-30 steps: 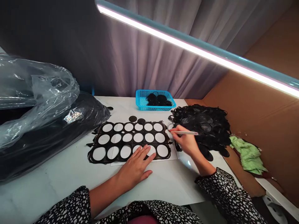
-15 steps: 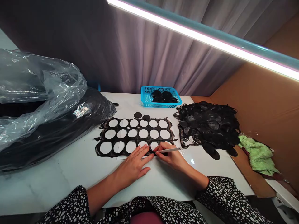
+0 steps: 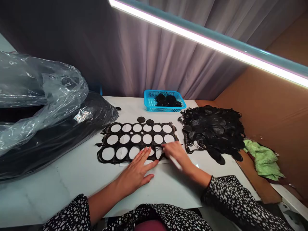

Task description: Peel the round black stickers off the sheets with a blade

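Observation:
A black sheet (image 3: 130, 146) with rows of round holes lies on the white table, pale paper showing beneath it. My left hand (image 3: 138, 168) rests palm down on its front edge, fingers spread, holding nothing. At the front right of the sheet, my right hand (image 3: 176, 155) is closed, pinching a black strip (image 3: 163, 153) that is pulled up from the sheet. A thin whitish tool (image 3: 175, 162), blurred, lies under the palm of my right hand. Two black discs (image 3: 141, 119) sit behind the sheet.
Behind stands a blue basket (image 3: 148, 104) with black rings inside. A heap of black scraps (image 3: 216, 128) lies to the right, near a green cloth (image 3: 263, 160). On the left is a large plastic bag (image 3: 60, 128) with black material. A lit tube (image 3: 204, 38) crosses above.
My right hand has moved up slightly and turned, and a strip of the sheet's front right is now pulled up. The tool has swung down toward the palm. My left hand stays in place.

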{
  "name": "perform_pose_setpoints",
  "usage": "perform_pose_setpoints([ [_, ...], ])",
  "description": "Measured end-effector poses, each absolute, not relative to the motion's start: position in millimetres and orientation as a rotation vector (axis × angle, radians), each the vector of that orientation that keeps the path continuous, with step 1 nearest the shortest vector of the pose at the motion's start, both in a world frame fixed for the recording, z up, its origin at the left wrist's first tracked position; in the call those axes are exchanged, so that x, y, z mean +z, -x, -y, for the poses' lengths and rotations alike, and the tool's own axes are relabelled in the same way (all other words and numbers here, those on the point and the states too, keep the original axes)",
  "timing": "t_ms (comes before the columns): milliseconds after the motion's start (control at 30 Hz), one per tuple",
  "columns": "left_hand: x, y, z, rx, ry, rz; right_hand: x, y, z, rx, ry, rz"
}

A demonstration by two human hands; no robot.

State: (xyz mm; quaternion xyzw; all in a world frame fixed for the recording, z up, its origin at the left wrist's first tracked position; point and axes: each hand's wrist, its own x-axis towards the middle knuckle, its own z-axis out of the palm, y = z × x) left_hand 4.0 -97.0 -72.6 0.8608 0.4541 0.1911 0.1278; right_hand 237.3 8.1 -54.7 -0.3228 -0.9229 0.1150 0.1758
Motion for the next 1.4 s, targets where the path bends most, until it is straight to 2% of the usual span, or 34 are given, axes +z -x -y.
perform_pose_setpoints([
  [100, -70, -3, 101, 0.543, -2.492, -1.319, -39, -254, -56, 0.255, 1.272, 2.298],
  [167, -67, -2, 103, 0.521, -2.485, -1.325, -30, -260, -78, 0.374, 1.391, 2.118],
  [300, -58, -5, 95, 0.546, -2.456, -1.361, -25, -245, -75, 0.790, 1.300, 2.047],
  [433, -57, -10, 72, 0.606, -2.449, -1.419, -37, -218, -47, 1.039, 1.167, 2.152],
  [800, -73, -12, 56, 0.586, -2.446, -1.455, -50, -213, -36, 1.158, 1.081, 2.215],
  [1067, -74, -12, 56, 0.569, -2.459, -1.462, -55, -215, -37, 1.022, 1.063, 2.290],
  [1300, -74, -10, 56, 0.600, -2.401, -1.426, -60, -213, -27, 0.470, 0.840, 2.698],
  [1400, -76, -9, 56, 0.601, -2.385, -1.433, -57, -218, -55, 0.289, 0.941, 2.672],
])
